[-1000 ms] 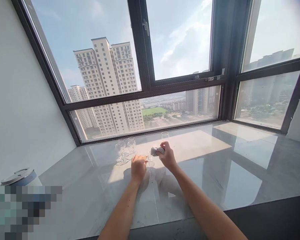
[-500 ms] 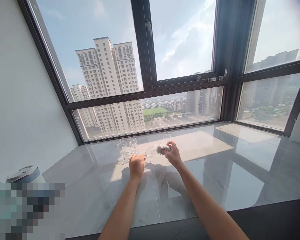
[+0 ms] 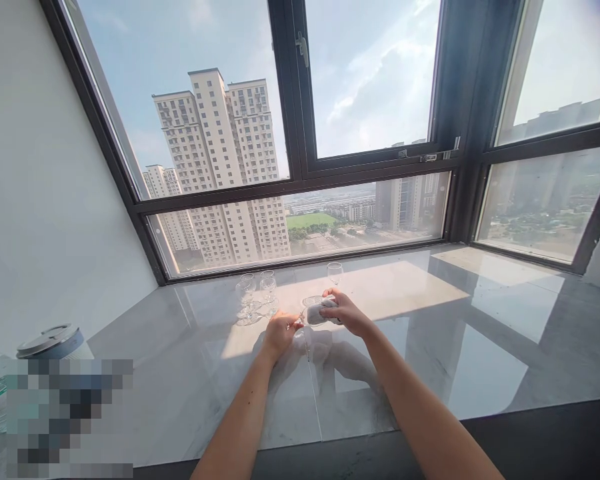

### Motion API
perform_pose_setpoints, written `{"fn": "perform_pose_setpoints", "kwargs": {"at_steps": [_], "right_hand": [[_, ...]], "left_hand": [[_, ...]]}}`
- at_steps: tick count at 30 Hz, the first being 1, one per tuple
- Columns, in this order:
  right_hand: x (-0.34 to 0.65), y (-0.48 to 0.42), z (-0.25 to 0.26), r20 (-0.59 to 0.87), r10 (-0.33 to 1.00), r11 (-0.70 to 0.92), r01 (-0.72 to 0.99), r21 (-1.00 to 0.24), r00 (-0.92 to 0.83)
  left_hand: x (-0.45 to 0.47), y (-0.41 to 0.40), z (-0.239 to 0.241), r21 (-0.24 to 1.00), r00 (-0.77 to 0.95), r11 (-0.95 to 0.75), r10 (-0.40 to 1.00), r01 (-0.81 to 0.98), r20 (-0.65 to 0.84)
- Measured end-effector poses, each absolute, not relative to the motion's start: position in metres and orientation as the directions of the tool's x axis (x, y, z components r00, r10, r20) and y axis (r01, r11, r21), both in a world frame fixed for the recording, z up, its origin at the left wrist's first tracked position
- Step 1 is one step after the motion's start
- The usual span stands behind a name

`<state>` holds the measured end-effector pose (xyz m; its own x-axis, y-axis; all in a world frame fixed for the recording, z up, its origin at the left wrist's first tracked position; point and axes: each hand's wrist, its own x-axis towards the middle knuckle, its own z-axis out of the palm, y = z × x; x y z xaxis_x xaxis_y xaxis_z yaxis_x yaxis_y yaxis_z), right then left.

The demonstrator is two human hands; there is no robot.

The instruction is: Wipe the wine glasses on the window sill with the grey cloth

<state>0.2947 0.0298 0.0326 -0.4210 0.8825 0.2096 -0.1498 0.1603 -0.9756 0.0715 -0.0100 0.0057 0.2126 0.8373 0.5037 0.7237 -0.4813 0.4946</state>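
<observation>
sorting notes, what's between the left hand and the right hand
A clear glass in the left hand and a white cloth in the right hand, in the head view; whether the cloth sits inside the glass is unclear.

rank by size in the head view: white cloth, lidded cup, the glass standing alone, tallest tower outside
1. Tallest tower
2. Lidded cup
3. White cloth and lone glass, unranked: the right hand covers part of the cloth, and the glass stands farther off
</observation>
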Motion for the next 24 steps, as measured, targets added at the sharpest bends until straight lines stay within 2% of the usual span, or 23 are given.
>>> {"fn": "perform_pose_setpoints", "kwargs": {"at_steps": [4, 6, 8, 11, 13, 16, 19, 21, 24], "right_hand": [[0.296, 0.032, 0.035, 0.209, 0.916, 0.098, -0.313, -0.945, -0.342], [0.295, 0.037, 0.033, 0.216, 0.947, 0.109, -0.392, -0.914, -0.239], [0.293, 0.042, 0.031, 0.198, 0.979, 0.159, -0.428, -0.89, -0.048], [0.289, 0.044, 0.03, 0.195, 0.95, 0.275, -0.353, -0.894, 0.246], [0.284, 0.04, 0.03, 0.283, 0.921, 0.353, -0.265, -0.897, 0.268], [0.273, 0.03, 0.029, 0.477, 0.876, 0.483, -0.094, -0.871, 0.075], [0.264, 0.023, 0.026, 0.598, 0.791, 0.612, 0.124, -0.781, -0.134], [0.263, 0.023, 0.023, 0.618, 0.755, 0.655, 0.212, -0.726, -0.218], [0.269, 0.029, 0.022, 0.607, 0.777, 0.629, 0.247, -0.737, -0.167]], "left_hand": [[0.075, -0.009, 0.006, 0.792, 0.162, -0.451, 0.891, 0.411, 0.423], [0.077, -0.007, 0.005, 0.873, 0.154, -0.383, 0.923, 0.301, 0.352], [0.078, -0.006, 0.004, 0.919, 0.14, -0.318, 0.946, 0.234, 0.292], [0.078, -0.002, 0.003, 0.945, 0.083, -0.271, 0.962, 0.182, 0.26], [0.078, 0.0, 0.002, 0.945, 0.047, -0.24, 0.971, 0.224, 0.235], [0.079, -0.001, -0.001, 0.855, -0.035, -0.196, 0.97, 0.481, 0.242], [0.08, -0.008, -0.001, 0.582, 0.025, -0.241, 0.935, 0.777, 0.354], [0.082, -0.013, 0.0, 0.413, 0.158, -0.334, 0.901, 0.847, 0.404], [0.082, -0.018, 0.006, 0.295, 0.259, -0.423, 0.848, 0.856, 0.463]]}}
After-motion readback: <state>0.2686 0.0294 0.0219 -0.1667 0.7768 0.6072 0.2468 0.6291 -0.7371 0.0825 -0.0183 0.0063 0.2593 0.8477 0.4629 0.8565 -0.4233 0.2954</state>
